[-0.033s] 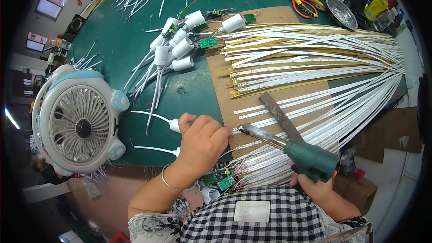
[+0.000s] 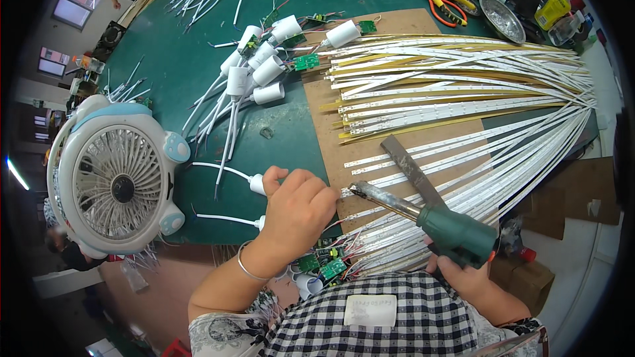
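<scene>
**Soldering iron [image 2: 456,231] tip found at the near end of a white strip [image 2: 345,192]**

Right hand [image 2: 463,276]: closed around the iron's green handle, at the right of the work area. The iron slants up and leftward, its tip at the strip's left end; contact cannot be confirmed.

Left hand [image 2: 301,208]: fingers curled, positioned just left of that tip; whether they pinch anything cannot be told. A white cap [image 2: 256,184] with a cable sits beside the thumb.

The strip lies over a brown board [image 2: 410,23] on the green table [image 2: 284,142]. A flat metal bar [image 2: 413,170] lies slantwise across neighbouring strips. A fan [image 2: 122,188] stands at left.
</scene>
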Tool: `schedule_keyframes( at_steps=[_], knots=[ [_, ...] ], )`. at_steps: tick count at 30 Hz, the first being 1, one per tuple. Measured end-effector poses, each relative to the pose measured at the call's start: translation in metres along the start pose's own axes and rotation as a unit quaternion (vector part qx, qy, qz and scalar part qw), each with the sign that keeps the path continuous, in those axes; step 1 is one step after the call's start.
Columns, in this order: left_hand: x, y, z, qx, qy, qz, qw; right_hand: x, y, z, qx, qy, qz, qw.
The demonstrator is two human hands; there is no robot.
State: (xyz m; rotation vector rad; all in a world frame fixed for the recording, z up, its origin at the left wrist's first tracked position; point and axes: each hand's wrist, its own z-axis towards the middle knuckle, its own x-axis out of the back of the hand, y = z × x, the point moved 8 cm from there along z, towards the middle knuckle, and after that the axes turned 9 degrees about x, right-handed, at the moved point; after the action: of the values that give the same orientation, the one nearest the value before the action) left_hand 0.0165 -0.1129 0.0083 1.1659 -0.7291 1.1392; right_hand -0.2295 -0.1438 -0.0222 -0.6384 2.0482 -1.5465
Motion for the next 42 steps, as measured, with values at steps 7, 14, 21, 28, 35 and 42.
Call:
schedule_keyframes(
  at_steps=[7, 14, 21, 28, 35, 42],
  knots=[
    [0.0, 0.004, -0.001, -0.012, 0.0, 0.016, 1.0, 0.002, 0.003, 0.001, 0.025, -0.014, -0.125, 0.992],
    [-0.001, 0.004, -0.003, -0.019, 0.006, 0.017, 1.0, 0.002, 0.011, -0.002, 0.006, -0.011, -0.133, 0.991],
    [0.0, 0.005, -0.001, -0.021, 0.008, 0.014, 1.0, -0.001, 0.005, 0.001, 0.035, -0.002, -0.12, 0.992],
    [-0.002, 0.005, -0.001, -0.018, -0.001, 0.017, 1.0, 0.007, 0.004, -0.005, 0.086, -0.005, -0.203, 0.975],
    [-0.001, 0.006, -0.001, -0.018, -0.001, 0.024, 1.0, 0.006, 0.009, -0.007, 0.018, 0.011, -0.128, 0.992],
    [-0.001, 0.006, -0.001, -0.02, 0.001, 0.021, 1.0, 0.003, 0.01, -0.003, -0.003, 0.004, -0.112, 0.994]
  ],
)
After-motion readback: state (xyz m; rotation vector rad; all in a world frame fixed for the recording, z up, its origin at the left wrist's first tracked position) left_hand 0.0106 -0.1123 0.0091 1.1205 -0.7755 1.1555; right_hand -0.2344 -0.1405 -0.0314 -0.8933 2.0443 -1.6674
